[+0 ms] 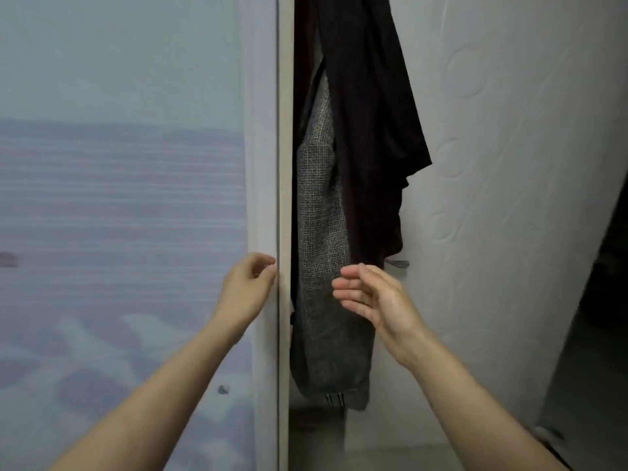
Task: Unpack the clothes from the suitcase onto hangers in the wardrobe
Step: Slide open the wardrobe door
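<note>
- The left hand [249, 285] curls its fingers round the edge of the pale sliding wardrobe door [136, 198], probably to move it.
- The right hand [373, 297] hovers loosely spread and holds nothing, just before the grey tweed jacket [323, 266].
- The jacket and a black hanging garment [367, 113] already hang inside the wardrobe gap.
- No suitcase is in view.

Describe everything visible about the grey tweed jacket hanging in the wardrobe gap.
The grey tweed jacket is a speckled, woven-looking garment hanging straight down in the narrow wardrobe opening. Its top is hidden behind a long black garment overlapping its right side. A striped patch shows at its lower hem. The right hand, open, is in front of it; contact is unclear.
</note>
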The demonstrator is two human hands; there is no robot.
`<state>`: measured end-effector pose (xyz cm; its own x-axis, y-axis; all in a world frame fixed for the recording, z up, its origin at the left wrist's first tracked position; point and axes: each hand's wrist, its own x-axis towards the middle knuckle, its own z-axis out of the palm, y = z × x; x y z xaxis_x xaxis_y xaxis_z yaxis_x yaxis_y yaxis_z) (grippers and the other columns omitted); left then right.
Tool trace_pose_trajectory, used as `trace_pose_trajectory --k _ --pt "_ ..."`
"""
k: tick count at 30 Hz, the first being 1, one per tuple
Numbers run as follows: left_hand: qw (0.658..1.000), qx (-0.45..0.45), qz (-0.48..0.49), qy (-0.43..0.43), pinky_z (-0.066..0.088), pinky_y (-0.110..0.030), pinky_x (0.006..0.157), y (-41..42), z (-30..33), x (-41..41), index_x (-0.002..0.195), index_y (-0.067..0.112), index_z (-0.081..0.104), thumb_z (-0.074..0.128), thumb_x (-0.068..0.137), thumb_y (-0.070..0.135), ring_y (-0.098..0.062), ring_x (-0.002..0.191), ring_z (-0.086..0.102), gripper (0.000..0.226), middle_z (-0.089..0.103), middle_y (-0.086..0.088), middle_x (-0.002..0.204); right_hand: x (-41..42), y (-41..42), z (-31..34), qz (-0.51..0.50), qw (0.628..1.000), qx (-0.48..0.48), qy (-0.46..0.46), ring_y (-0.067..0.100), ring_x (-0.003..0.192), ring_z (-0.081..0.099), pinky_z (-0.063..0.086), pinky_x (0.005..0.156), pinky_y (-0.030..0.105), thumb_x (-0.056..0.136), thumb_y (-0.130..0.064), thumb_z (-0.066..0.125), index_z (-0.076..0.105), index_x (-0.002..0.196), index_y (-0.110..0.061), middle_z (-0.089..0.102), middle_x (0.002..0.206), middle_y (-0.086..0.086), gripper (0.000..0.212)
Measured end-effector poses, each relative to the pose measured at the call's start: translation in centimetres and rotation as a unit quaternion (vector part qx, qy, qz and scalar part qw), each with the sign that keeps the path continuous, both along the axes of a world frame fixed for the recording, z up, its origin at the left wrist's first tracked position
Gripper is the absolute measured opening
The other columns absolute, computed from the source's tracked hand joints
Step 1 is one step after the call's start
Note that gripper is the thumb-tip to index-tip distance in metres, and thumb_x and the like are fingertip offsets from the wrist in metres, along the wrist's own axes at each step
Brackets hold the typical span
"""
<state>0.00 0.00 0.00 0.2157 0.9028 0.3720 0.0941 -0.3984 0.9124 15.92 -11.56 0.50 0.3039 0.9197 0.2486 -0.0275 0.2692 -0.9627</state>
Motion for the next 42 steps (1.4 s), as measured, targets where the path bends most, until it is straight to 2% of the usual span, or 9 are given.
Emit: trace_pose_trajectory --k 4,9,13,16,18,20,28,34,42 --pt "0.964 0.168 0.167 0.121 0.035 -0.033 0.094 1.2 -0.5 0.6 0.123 0.007 0.051 0.056 0.087 0.011 -0.03 0.115 0.045 0.036 0.047 -0.016 0.121 0.2 0.1 -0.1 -0.024 1.0 -0.007 -0.005 0.017 0.088 0.065 0.051 0.086 0.03 0.096 -0.027 0.042 0.063 0.094 -0.014 0.069 0.09 0.004 0.025" --pt "0.911 0.285 0.193 0.226 0.029 -0.052 0.104 3.2 -2.1 1.8 0.134 0.009 0.038 0.063 0.076 0.005 -0.04 0.138 0.018 0.063 0.018 -0.024 0.149 -0.7 1.2 0.1 -0.018 0.999 -0.021 -0.03 0.015 0.087 0.064 0.051 0.083 0.028 0.098 -0.026 0.04 0.062 0.097 -0.014 0.068 0.089 0.003 0.026" --pt "0.902 0.33 0.178 0.213 0.027 -0.056 0.106 4.5 -2.8 2.4 0.135 0.017 0.024 0.065 0.074 0.016 -0.045 0.139 0.014 0.073 0.013 -0.03 0.149 -1.3 2.7 0.1 -0.008 0.999 -0.024 -0.027 0.016 0.088 0.064 0.05 0.087 0.03 0.098 -0.025 0.04 0.062 0.101 -0.012 0.067 0.09 0.004 0.026" --pt "0.909 0.336 0.161 0.188 0.024 -0.054 0.108 5.0 -3.1 2.6 0.139 0.022 0.019 0.046 0.083 0.029 -0.04 0.141 0.011 0.063 0.006 -0.027 0.152 -1.6 3.9 0.0 -0.002 1.0 -0.023 -0.013 0.015 0.087 0.063 0.05 0.088 0.031 0.097 -0.025 0.041 0.062 0.102 -0.011 0.067 0.09 0.004 0.025" --pt "0.908 0.342 0.164 0.177 0.024 -0.054 0.109 5.5 -3.3 2.5 0.14 0.025 0.018 0.035 0.086 0.022 -0.036 0.141 0.01 0.057 0.006 -0.025 0.153 -1.7 4.6 -0.1 0.005 1.0 -0.018 -0.008 0.015 0.086 0.064 0.05 0.088 0.032 0.097 -0.025 0.042 0.062 0.102 -0.01 0.068 0.089 0.004 0.025" --pt "0.895 0.368 0.172 0.187 0.027 -0.056 0.107 6.3 -3.6 2.3 0.141 0.024 0.02 0.034 0.086 0.013 -0.036 0.139 0.011 0.059 0.011 -0.027 0.151 -1.8 5.4 0.0 0.01 1.0 -0.011 -0.003 0.015 0.086 0.065 0.05 0.089 0.033 0.097 -0.025 0.042 0.062 0.1 -0.011 0.068 0.089 0.004 0.024" --pt "0.828 0.447 0.221 0.256 0.016 -0.05 0.109 7.9 -3.1 1.3 0.136 0.01 0.03 0.041 0.074 0.032 -0.036 0.137 0.014 0.067 0.013 -0.024 0.148 -3.1 8.0 0.1 0.035 0.999 -0.002 0.005 0.017 0.088 0.065 0.049 0.091 0.034 0.097 -0.023 0.042 0.061 0.101 -0.009 0.068 0.091 0.006 0.025" --pt "0.855 0.416 0.207 0.232 0.008 -0.051 0.11 7.6 -2.0 1.4 0.139 0.007 0.021 0.075 0.062 0.017 -0.031 0.14 0.004 0.095 0.015 -0.025 0.151 -4.7 8.7 0.4 0.064 0.998 0.011 0.02 0.019 0.089 0.064 0.049 0.092 0.034 0.096 -0.023 0.044 0.061 0.102 -0.006 0.067 0.093 0.01 0.025" --pt "0.867 0.401 0.211 0.207 0.005 -0.04 0.115 8.3 -2.0 -0.6 0.142 0.009 0.012 0.071 0.06 -0.001 -0.029 0.141 0.0 0.101 0.005 -0.024 0.151 -5.2 9.1 -0.2 0.117 0.993 0.002 0.008 0.016 0.102 0.065 0.049 0.096 0.03 0.095 -0.024 0.043 0.06 0.11 -0.011 0.068 0.107 0.008 0.027"
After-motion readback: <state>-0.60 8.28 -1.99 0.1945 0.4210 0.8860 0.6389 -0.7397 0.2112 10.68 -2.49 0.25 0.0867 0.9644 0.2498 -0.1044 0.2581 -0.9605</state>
